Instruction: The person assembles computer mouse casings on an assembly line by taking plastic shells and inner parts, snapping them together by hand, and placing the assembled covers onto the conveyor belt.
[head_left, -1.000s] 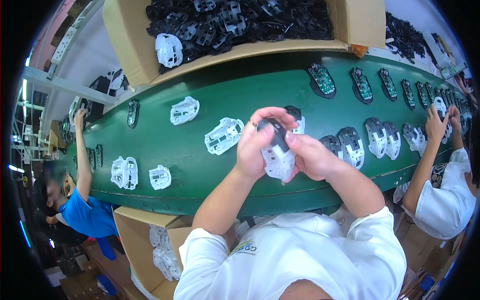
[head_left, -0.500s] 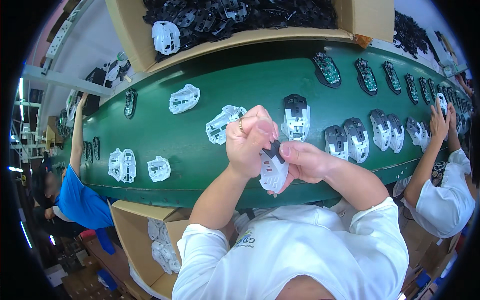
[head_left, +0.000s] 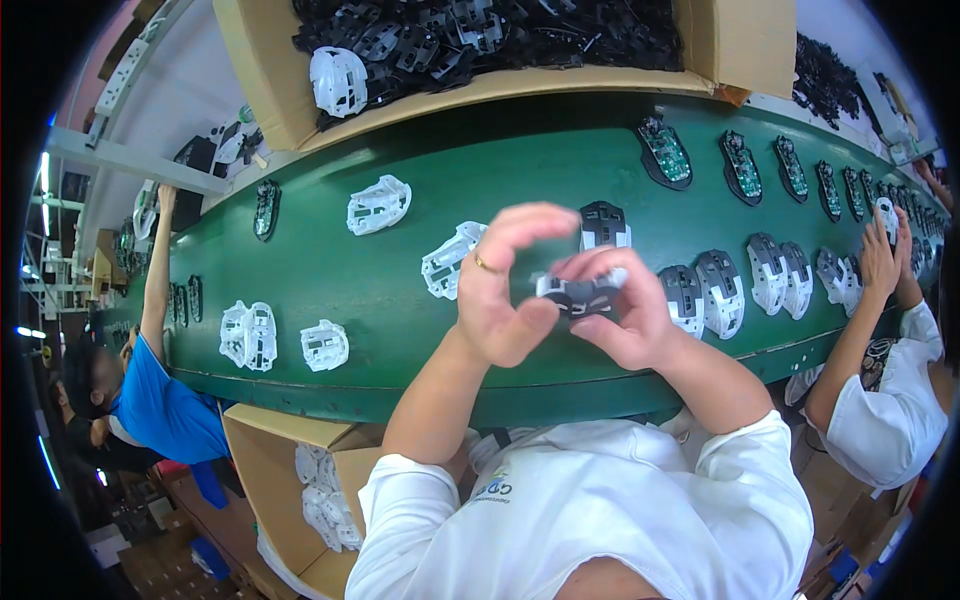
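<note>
Between my two hands, above the green work surface (head_left: 520, 165), is a black and white mouse top shell (head_left: 578, 296), now turned end-on. My right hand (head_left: 640, 315) is closed round its right side, with the thumb at the near edge. On the other side my left hand (head_left: 495, 290) is open in a curved shape, thumb and fingers apart; whether the thumb touches the shell I cannot tell. Just beyond them lies another black and white shell (head_left: 606, 226), partly hidden by the right hand. A white shell piece (head_left: 452, 262) lies just left of my left hand.
A cardboard box (head_left: 500, 85) of black parts stands at the far edge. Mouse bases with green circuit boards (head_left: 665, 155) and assembled shells (head_left: 720, 293) line the right. White shells (head_left: 247, 335) lie left; a lower carton (head_left: 285, 425) holds more. Co-workers (head_left: 170, 400) flank me.
The shell has been raised and tipped from its top face to end-on. My left hand has opened from its pinch on the black part; the right keeps hold.
</note>
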